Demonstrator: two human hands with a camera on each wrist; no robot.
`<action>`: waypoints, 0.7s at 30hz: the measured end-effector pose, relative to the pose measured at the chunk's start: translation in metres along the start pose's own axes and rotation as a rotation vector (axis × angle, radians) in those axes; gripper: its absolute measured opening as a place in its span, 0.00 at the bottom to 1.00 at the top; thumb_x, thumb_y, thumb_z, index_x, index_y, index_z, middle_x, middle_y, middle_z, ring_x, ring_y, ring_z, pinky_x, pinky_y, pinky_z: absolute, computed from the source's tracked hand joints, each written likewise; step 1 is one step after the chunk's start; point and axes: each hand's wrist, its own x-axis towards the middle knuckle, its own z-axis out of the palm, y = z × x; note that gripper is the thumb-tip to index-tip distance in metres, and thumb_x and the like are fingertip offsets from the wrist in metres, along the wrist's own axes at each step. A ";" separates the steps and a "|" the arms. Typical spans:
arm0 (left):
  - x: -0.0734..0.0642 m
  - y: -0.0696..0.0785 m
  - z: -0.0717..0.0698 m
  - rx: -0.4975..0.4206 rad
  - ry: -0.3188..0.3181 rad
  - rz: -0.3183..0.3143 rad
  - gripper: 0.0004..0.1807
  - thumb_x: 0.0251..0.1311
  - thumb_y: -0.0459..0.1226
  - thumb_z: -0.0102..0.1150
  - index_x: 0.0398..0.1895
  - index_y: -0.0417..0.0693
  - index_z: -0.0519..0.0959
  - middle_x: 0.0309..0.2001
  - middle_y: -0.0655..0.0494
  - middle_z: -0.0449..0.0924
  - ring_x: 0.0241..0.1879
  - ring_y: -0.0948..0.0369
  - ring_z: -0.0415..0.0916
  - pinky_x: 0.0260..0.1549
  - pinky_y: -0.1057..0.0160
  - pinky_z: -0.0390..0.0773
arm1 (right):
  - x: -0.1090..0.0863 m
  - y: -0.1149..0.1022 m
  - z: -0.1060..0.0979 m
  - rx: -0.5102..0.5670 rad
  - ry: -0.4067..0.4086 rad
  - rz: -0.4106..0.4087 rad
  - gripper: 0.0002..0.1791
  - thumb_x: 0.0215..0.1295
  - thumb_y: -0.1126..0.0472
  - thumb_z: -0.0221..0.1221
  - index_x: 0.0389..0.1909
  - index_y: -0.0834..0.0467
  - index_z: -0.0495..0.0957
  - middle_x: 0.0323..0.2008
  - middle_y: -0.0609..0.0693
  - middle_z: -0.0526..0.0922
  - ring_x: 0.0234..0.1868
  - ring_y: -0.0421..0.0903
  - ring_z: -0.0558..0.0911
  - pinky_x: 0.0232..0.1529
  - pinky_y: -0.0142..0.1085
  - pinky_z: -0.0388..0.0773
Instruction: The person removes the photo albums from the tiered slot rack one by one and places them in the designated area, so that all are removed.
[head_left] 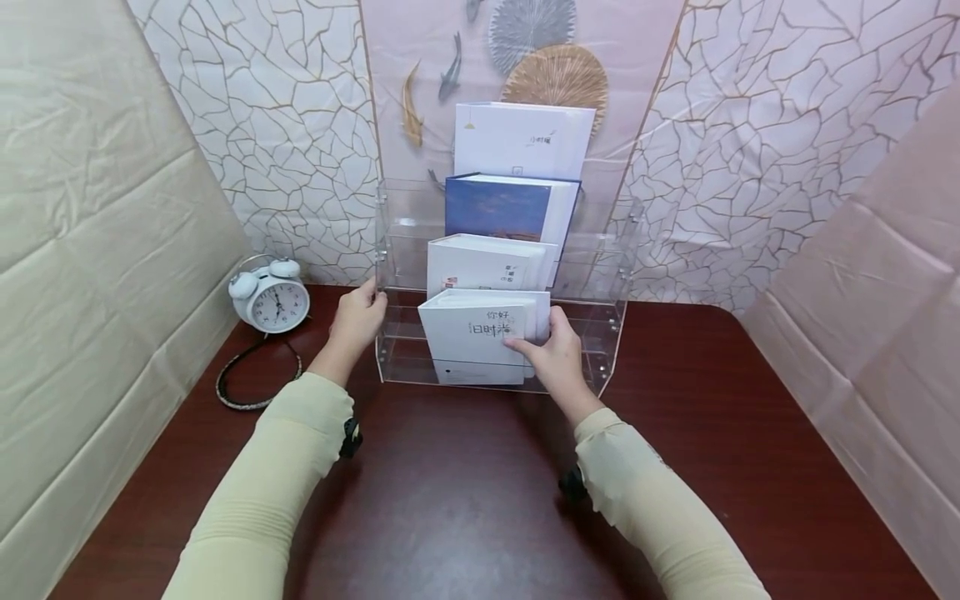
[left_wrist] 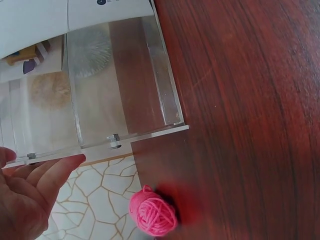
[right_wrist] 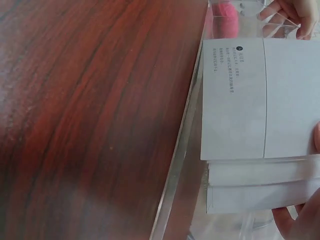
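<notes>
A clear acrylic tiered rack (head_left: 405,350) stands upright on the table with several books in its steps. My left hand (head_left: 358,315) grips the rack's left side panel, its thumb on the inner side and fingers outside, as the left wrist view shows. In the lowest tier a white book (head_left: 468,342) with dark lettering leans back. My right hand (head_left: 557,354) holds this book by its right side, thumb on the front and fingers behind. Above it rise another white book (head_left: 476,262), a blue-covered book (head_left: 495,208) and a tall white book (head_left: 517,137) at the top.
At the back left is a white twin-bell alarm clock (head_left: 277,304), with a dark cord loop (head_left: 236,404) in front of it. A pink yarn ball (left_wrist: 154,214) lies beside the rack's left side. Draped cloth walls (head_left: 97,208) enclose the dark red table (head_left: 450,500).
</notes>
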 end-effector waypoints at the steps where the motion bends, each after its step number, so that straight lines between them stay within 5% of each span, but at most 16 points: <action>1: 0.000 0.001 0.000 0.002 -0.002 -0.003 0.17 0.65 0.41 0.43 0.55 0.55 0.74 0.47 0.44 0.78 0.41 0.48 0.73 0.32 0.42 0.72 | 0.001 -0.001 0.000 -0.004 0.001 -0.007 0.30 0.37 0.61 0.76 0.40 0.61 0.69 0.32 0.54 0.81 0.30 0.48 0.79 0.30 0.41 0.74; 21: 0.001 -0.002 0.003 -0.010 0.000 0.024 0.17 0.66 0.39 0.44 0.55 0.49 0.74 0.47 0.42 0.78 0.42 0.48 0.74 0.40 0.46 0.73 | 0.006 -0.014 0.001 0.029 -0.002 -0.098 0.28 0.38 0.62 0.76 0.38 0.61 0.70 0.32 0.53 0.81 0.31 0.48 0.78 0.30 0.41 0.75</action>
